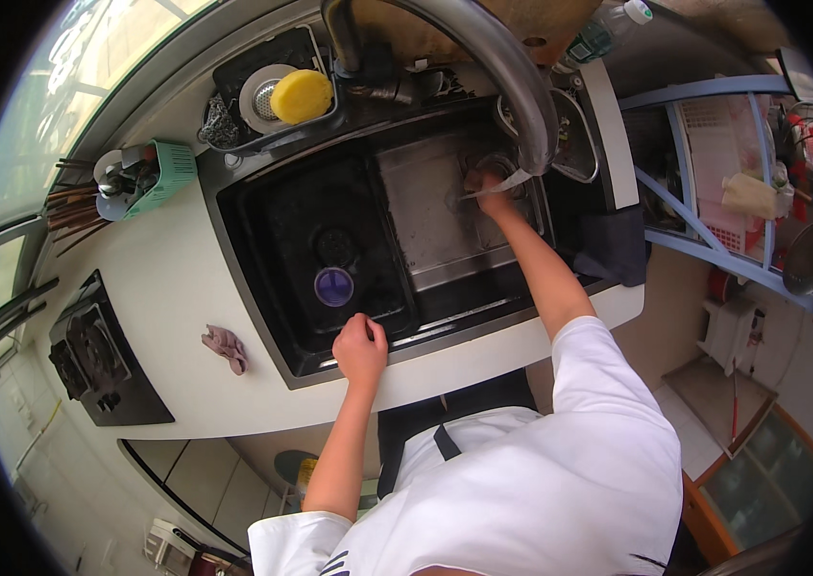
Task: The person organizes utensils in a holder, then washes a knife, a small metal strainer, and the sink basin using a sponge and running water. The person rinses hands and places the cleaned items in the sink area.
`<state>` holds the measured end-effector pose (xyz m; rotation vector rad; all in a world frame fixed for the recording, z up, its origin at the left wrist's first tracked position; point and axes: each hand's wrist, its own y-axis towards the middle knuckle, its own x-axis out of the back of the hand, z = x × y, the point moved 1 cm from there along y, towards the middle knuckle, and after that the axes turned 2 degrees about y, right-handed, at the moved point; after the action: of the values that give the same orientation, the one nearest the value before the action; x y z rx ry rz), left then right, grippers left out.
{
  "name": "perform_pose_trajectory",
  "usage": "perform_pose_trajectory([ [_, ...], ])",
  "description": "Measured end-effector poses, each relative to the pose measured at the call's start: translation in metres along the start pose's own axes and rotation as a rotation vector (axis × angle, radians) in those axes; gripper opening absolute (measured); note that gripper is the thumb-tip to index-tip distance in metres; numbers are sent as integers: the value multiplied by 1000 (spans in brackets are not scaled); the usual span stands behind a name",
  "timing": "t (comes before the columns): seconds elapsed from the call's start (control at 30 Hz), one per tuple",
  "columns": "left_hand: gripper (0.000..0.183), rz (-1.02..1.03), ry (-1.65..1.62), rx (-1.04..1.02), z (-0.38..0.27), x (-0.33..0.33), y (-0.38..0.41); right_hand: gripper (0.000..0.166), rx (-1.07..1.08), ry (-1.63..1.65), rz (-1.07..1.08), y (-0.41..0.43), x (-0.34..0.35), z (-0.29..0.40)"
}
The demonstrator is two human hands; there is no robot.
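Observation:
My right hand (pixel 494 194) reaches to the far right of the sink, below the curved metal faucet (pixel 539 129). A stream of water (pixel 500 185) falls across it. Around the fingers is what looks like a clear container (pixel 500 164); blur hides whether I grip it. My left hand (pixel 361 351) rests at the sink's front rim, fingers curled, with nothing visible in them. Just beyond it, a round purple container (pixel 334 286) stands in the black left basin (pixel 284 252), beside the drain (pixel 335 246). A wet metal tray (pixel 424 216) lies over the right side.
Behind the sink, a caddy (pixel 338 119) carries a yellow sponge (pixel 301 96), a strainer (pixel 262 97) and a wire scourer (pixel 219 124). Left are a green utensil basket (pixel 172 173), a crumpled cloth (pixel 226 348) and a stove (pixel 107 360). A dark cloth (pixel 611 245) drapes the right edge.

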<state>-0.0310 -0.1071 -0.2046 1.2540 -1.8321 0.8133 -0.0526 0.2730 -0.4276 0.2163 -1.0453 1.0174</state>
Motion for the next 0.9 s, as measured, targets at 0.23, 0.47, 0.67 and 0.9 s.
perform_pose_trajectory([
  [0.23,17,-8,44,29,1,0,-6,25,-532,1389,374,-83,72,91],
  [0.47,18,-38,65,42,-5,1,-8,27,-270,1758,424,-91,87,135],
  [0.67,19,-68,72,35,-5,0,-11,42,-61,451,-10,-88,157,109],
  [0.9,19,-48,75,54,-2,0,-13,56,11,408,-303,-107,201,54],
])
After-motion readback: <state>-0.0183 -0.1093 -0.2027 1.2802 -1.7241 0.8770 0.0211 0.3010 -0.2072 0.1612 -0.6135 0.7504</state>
